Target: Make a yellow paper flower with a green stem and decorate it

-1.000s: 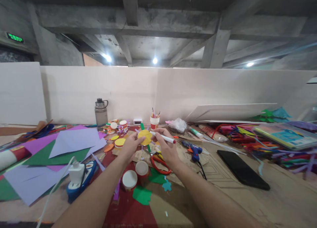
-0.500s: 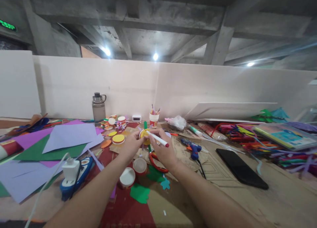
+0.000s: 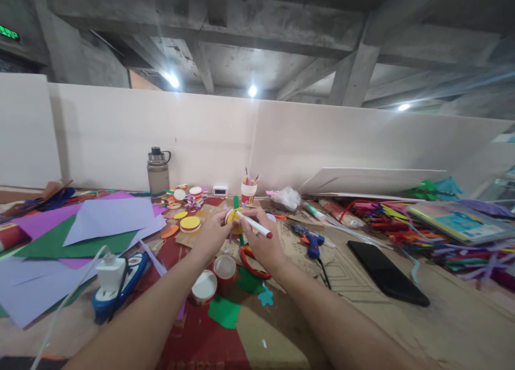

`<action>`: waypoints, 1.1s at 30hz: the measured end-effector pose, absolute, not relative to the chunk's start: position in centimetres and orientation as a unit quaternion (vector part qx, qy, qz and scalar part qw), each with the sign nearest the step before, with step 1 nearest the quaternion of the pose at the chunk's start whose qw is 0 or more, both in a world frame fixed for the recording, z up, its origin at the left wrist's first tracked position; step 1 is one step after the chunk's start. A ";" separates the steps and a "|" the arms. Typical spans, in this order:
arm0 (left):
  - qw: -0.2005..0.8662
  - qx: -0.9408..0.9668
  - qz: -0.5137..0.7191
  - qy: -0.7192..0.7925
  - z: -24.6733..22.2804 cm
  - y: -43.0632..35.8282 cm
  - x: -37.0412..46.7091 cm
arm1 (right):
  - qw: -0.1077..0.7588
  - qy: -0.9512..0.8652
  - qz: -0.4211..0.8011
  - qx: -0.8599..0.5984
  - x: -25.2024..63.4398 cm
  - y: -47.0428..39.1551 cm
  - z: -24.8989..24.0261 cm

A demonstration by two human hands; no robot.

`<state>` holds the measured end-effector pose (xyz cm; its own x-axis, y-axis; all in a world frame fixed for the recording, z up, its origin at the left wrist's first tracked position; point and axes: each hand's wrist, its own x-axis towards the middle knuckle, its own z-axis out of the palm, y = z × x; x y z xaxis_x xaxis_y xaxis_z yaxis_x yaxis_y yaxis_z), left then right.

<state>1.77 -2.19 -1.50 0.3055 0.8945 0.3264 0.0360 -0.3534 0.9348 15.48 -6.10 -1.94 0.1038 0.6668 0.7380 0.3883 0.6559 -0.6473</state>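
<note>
Between the fingers of my left hand (image 3: 214,234) is a small round craft piece with a yellow face (image 3: 232,216); a green strip stands up behind it. My right hand (image 3: 265,245) grips a white marker (image 3: 254,223) with a red end, its tip side at the yellow face. My fingers partly cover the piece. Just below my hands lie red-handled scissors (image 3: 254,271), two paper cups (image 3: 205,287) seen from above, a torn green paper scrap (image 3: 224,312) and a blue paper flower (image 3: 266,296).
On the left are coloured paper sheets (image 3: 110,220) and a blue power strip (image 3: 120,287) with a white cable. A bottle (image 3: 158,174) stands at the back. To the right are a blue glue gun (image 3: 313,246), a black phone (image 3: 387,273) and pipe cleaners (image 3: 378,217).
The view has shifted slightly, so the table things appear a little to the left. Both hands keep nearly the same pose, with the marker still at the yellow face.
</note>
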 end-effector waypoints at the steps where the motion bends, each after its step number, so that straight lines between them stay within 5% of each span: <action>1: 0.455 0.668 0.476 0.347 -1.5 -2.1 1.8 | 0.625 -0.662 0.109 -0.400 15.5 -6.1 -1.9; 24: 0.406 0.700 0.474 0.347 -2.9 -1.0 1.6 | 0.644 -0.651 0.074 -0.395 15.5 -5.8 -2.0; 33: 0.475 0.674 0.463 0.327 -2.5 -1.4 2.0 | 0.629 -0.663 0.064 -0.401 15.4 -5.9 -2.2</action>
